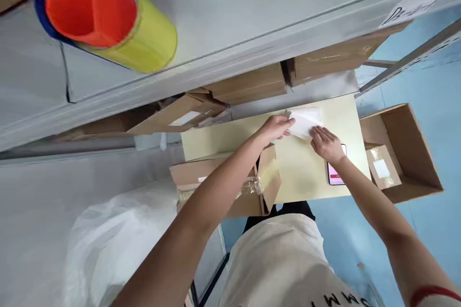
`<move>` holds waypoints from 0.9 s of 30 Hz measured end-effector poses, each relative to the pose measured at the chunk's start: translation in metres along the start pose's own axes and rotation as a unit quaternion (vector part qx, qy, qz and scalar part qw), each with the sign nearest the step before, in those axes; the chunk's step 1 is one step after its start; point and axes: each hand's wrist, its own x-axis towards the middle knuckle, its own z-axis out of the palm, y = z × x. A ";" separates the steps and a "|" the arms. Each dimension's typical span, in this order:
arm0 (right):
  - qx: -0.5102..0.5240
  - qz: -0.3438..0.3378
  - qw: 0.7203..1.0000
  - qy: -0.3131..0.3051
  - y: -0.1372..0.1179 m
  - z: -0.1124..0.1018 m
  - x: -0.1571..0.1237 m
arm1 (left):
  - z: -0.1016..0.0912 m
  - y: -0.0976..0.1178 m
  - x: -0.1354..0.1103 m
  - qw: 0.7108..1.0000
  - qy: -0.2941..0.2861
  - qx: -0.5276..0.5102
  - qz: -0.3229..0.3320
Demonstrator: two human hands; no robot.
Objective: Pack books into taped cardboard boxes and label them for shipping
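Observation:
My left hand (275, 128) pinches the left end of a thin white sheet (305, 121) between thumb and fingers. It could be paper or a flat bag; I cannot tell which. At the sheet's lower right edge, my right hand (327, 145) has its fingers closed together on it. Part of the sheet looks folded over. Both hands are above the pale yellow table (298, 172). A phone (335, 176) with a lit pink screen lies partly under my right wrist.
An open cardboard box (268, 180) stands at the table's left, under my left forearm. To the right, a larger open carton (414, 148) holds a small taped box (383, 168). A grey shelf (252, 24) crosses above, bearing a yellow cylinder (154, 38) with an orange container (90, 7).

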 end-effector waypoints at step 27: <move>0.302 -0.023 0.947 -0.110 -0.002 -0.060 0.059 | 0.000 0.025 -0.025 0.794 -0.015 0.481 0.371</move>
